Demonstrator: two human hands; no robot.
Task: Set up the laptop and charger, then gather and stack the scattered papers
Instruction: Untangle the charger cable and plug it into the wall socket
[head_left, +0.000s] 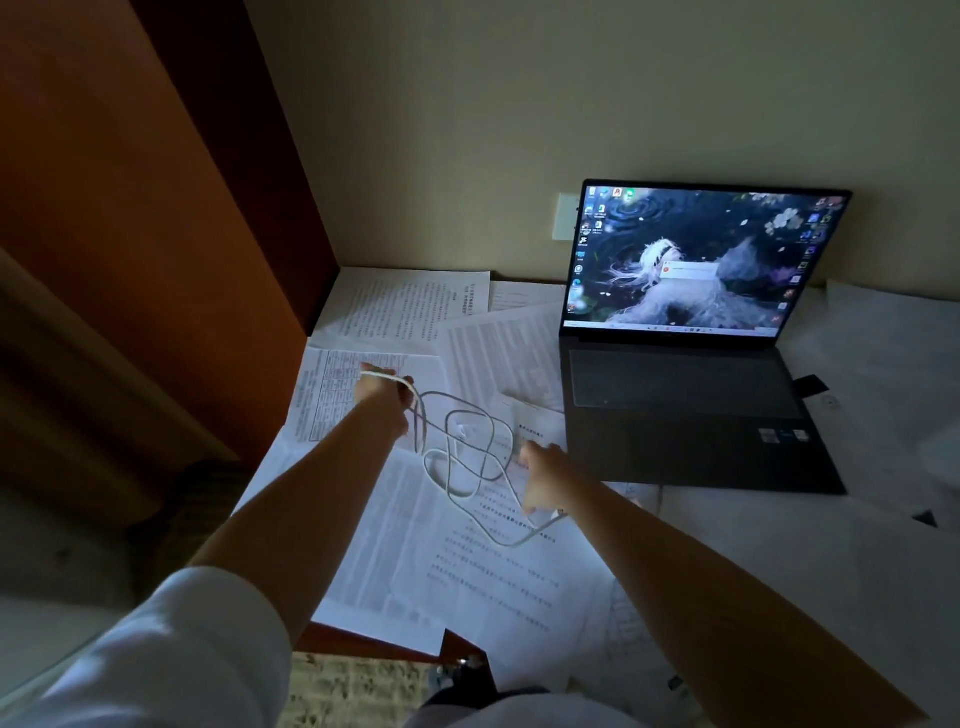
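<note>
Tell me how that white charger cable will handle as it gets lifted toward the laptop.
Probably floppy: the white charger cable sags in tangled loops between the left hand and right hand. It looks thin, so likely light. The loops overlap, so they may snag or knot, and could drag the loose papers beneath.

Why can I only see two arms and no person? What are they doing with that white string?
The camera sits on the person's head and looks down, so you see only their own arms. The left hand and right hand each hold part of a tangled white charger cable, looped between them. It hangs above printed papers scattered over the desk. On the right stands an open laptop, its screen lit. A white wall socket sits behind it.
</note>
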